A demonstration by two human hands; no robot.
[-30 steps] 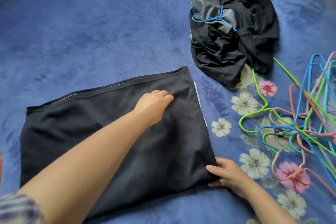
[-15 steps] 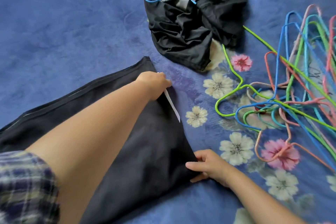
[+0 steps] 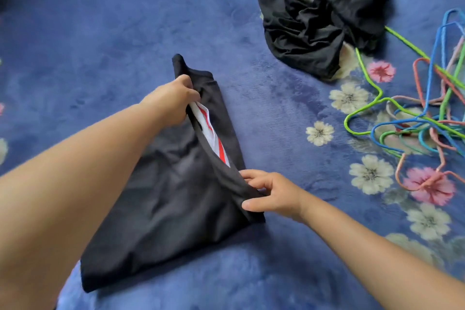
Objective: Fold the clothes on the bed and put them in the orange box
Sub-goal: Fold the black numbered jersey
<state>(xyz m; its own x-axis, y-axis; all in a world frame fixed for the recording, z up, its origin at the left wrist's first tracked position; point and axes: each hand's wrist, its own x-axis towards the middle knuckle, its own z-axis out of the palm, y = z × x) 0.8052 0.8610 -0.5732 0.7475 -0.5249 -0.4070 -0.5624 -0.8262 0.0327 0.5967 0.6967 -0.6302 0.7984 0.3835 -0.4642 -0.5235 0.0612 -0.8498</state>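
Garment: dark folded garment [image 3: 171, 199] on the blue floral bed [image 3: 100, 33], right edge lifted, white-and-red print [image 3: 214, 141] showing.
Left hand [image 3: 173, 100]: grip clamped on the far corner.
Right hand [image 3: 271, 196]: grip pinching the near corner.
Beyond: crumpled black clothes [image 3: 322, 12]; coloured hangers [image 3: 422, 118].

Soft, even daylight is filling the whole shot, pretty bright, no harsh glare anywhere. The blue blanket [image 3: 100, 33] is showing a gentle sheen on its fuzzy nap. Shadows are staying faint: the left arm [image 3: 75, 184] is casting a soft one near the bottom edge. The dark shirt [image 3: 176, 196] is losing most of its detail, and so is the black pile [image 3: 314, 33]. Edges are bending slightly from the wide lens; the hangers [image 3: 427, 108] are looking a bit soft.
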